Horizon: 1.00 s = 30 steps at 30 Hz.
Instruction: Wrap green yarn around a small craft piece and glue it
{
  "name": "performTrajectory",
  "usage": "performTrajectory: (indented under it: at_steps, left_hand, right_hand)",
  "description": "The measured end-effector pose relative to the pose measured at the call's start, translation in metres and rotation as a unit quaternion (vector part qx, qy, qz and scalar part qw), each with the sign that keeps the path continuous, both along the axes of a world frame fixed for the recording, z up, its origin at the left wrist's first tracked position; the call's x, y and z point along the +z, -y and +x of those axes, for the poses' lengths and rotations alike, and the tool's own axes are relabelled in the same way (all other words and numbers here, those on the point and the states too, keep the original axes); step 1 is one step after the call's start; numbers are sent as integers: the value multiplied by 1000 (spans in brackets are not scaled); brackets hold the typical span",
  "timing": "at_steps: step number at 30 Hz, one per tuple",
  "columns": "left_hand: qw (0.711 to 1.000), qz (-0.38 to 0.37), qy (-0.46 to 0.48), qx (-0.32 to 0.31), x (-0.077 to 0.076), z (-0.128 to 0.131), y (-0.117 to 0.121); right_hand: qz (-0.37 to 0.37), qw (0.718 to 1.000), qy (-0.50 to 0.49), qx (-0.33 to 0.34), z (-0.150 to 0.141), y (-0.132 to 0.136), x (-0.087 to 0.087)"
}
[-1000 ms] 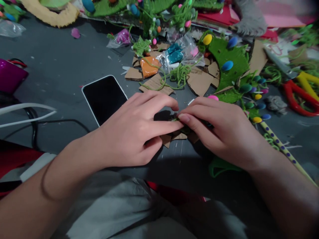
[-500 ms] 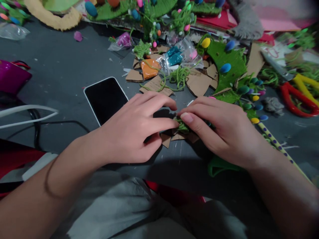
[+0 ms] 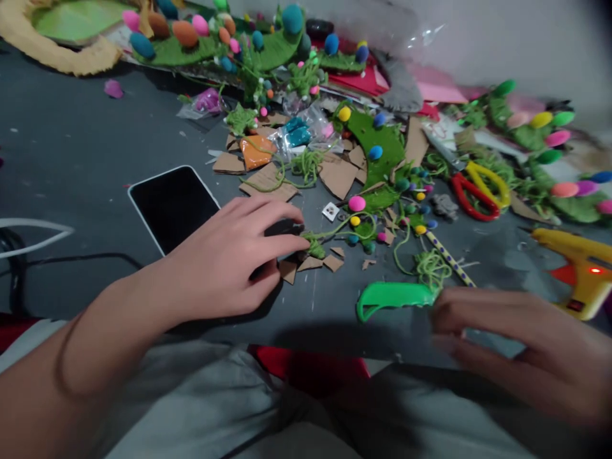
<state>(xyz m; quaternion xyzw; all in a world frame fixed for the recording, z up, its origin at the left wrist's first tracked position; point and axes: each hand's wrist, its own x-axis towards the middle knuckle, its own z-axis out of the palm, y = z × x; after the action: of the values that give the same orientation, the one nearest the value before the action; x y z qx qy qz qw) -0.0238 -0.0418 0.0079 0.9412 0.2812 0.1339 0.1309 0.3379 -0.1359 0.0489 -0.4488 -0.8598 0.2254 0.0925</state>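
Note:
My left hand [image 3: 229, 255] rests on the dark table, its fingertips holding down a small piece wrapped in green yarn [image 3: 315, 247]. A strand of that yarn runs right past small coloured balls to a loose tangle [image 3: 433, 268]. My right hand [image 3: 521, 347] is at the lower right, smeared by motion, its fingers curled with a gap above the thumb. Just left of its fingertips lies a bright green plastic object [image 3: 394, 298]; whether they touch, I cannot tell. Cardboard scraps [image 3: 310, 263] lie beside the wrapped piece.
Beside my left hand lies a phone [image 3: 174, 207]. Scissors with red and yellow handles [image 3: 482, 191] and a yellow glue gun [image 3: 581, 268] with a lit red light are at right. Bagged clay [image 3: 258, 152], cardboard and green yarn-covered shapes [image 3: 382, 143] with coloured balls cover the back.
My right hand has left the yarn piece and moved right and toward me. My left hand stays on the piece. The view has shifted right, bringing the glue gun into sight.

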Motion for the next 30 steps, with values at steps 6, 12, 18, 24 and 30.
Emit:
performTrajectory:
  at_steps: [6, 12, 18, 24, 30]
  left_hand:
    - [1000, -8, -13, 15, 0, 2, 2]
    - [1000, -1, -12, 13, 1, 4, 1]
    - [1000, -17, -23, 10, 2, 1, 2]
    - [999, -18, -29, 12, 4, 2, 3]
    - [999, -6, -34, 9, 6, 2, 4]
  right_hand:
    - [30, 930, 55, -362, 84, 7, -8]
    - [89, 882, 203, -416, 102, -83, -8]
    - [44, 878, 304, -368, 110, -155, -20]
    - [42, 867, 341, -362, 120, -166, -25]
    - [123, 854, 323, -388, 118, -147, -10]
